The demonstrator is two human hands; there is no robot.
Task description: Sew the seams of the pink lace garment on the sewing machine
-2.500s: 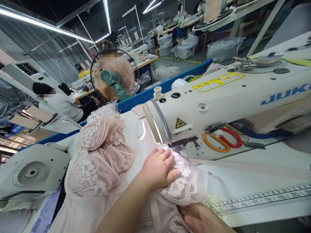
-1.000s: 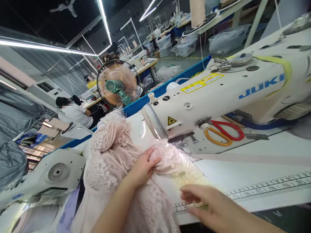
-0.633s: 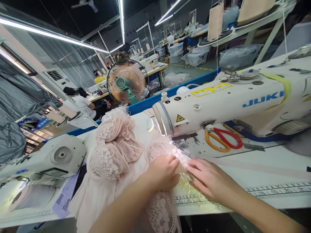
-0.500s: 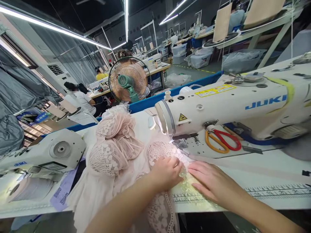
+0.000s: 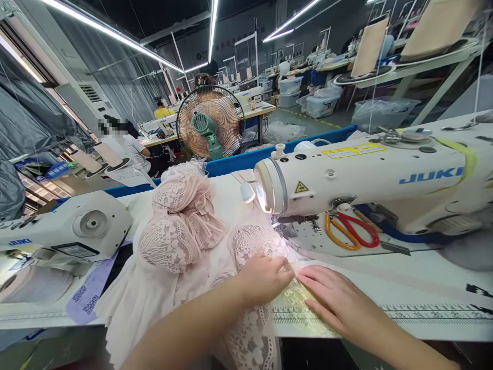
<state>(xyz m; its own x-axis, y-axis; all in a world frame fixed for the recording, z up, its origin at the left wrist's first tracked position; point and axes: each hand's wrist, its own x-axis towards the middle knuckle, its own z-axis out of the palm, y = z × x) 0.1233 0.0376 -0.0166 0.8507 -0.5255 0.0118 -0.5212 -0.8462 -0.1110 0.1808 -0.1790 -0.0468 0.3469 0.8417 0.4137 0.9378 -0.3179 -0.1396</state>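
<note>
At the lace [image 5: 250, 240] — 2 hands [image 5: 265, 280], left curled.

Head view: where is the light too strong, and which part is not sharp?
Head view: ceiling tubes glare white, and a glow pales the lace garment near the sewing machine's needle area; same view: a grey rounded part at right looks smeared.

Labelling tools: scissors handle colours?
Scissors: one orange handle, one red handle; best in head view.
</note>
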